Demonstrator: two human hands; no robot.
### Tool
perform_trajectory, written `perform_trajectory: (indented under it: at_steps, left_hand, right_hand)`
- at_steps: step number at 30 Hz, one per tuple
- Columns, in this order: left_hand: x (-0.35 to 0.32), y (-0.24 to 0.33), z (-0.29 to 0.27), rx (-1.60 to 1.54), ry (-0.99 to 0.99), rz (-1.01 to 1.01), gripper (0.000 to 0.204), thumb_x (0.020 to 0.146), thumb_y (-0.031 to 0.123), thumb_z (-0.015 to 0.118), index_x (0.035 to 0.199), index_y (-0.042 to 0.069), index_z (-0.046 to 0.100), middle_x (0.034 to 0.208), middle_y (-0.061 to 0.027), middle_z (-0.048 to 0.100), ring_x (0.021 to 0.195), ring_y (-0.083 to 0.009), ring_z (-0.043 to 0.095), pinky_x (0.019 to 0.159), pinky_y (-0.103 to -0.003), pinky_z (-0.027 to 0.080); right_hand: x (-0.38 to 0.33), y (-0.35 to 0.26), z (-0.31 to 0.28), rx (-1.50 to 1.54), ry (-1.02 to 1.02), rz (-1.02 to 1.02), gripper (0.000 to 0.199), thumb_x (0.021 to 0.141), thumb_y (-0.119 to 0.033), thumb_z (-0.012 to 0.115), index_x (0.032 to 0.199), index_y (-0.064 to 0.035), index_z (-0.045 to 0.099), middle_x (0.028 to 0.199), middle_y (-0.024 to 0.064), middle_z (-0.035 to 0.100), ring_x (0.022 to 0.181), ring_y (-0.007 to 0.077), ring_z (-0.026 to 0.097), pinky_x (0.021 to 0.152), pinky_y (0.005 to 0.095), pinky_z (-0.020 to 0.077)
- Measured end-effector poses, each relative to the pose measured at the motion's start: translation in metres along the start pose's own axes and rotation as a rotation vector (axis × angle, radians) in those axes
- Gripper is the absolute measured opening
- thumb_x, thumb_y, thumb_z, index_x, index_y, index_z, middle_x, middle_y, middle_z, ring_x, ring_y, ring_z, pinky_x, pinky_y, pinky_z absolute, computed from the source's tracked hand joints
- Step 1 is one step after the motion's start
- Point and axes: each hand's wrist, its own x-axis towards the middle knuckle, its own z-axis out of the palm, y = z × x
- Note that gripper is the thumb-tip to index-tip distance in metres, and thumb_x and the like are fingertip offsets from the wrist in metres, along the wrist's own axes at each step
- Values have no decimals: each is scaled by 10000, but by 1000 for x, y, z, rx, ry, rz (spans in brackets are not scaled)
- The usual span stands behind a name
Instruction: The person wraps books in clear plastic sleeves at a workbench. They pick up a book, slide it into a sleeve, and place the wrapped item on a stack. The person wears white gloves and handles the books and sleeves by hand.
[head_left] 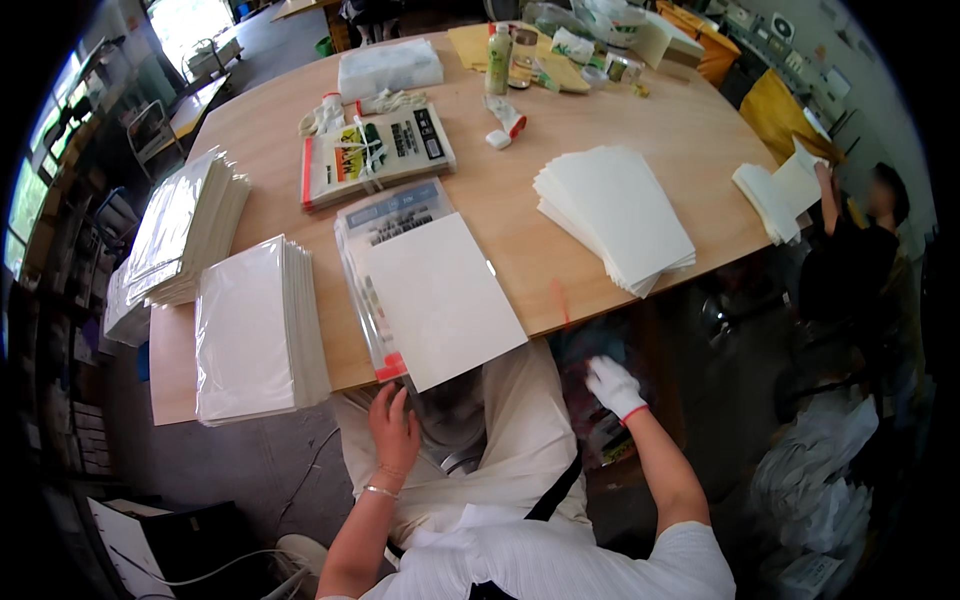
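My bare left hand, with a bracelet at its wrist, is at the table's front edge. Its fingers are apart, close to the lower end of the clear plastic sleeves, and grip nothing that I can see. A blank white sheet lies askew on those sleeves and juts over the edge. Beyond the table edge on the right is my right hand in a white glove with a red cuff. Its fingers look outstretched, with nothing visible in them. Near its fingertips is a dark, smeared area with a blurred reddish streak.
A fanned stack of white sheets lies right of centre. Stacks of plastic-wrapped sheets stand at left. Farther back are a printed package, work gloves, a green bottle and plastic bags. Another person handles white sheets at far right.
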Motion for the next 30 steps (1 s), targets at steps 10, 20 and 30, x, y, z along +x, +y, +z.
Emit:
perform_trajectory:
  at_steps: [10,20,30]
  left_hand:
    - [51,10,-17,-20,-205,188,80,738,95,656,765,45,600,699,-60,566,602,-210,533,560,-334,424]
    - [29,-17,8,-622,-262,-887,289,881,311,507,800,42,576,738,-78,628,563,-154,575,470,-271,441]
    - [66,28,-41,-1091,-338,-754,185,880,136,504,1037,43,472,720,0,512,591,-57,507,467,-193,401]
  right_hand:
    - [91,-84,-44,416,2,-645,53,717,-88,579,730,-42,602,746,92,615,710,253,610,632,311,496]
    - [80,-114,-21,-96,396,-20,240,731,-268,585,606,-81,500,527,98,533,474,276,536,460,384,434]
    - [51,-135,10,1175,72,85,322,800,-48,558,1110,5,487,728,5,562,648,55,499,574,203,405]
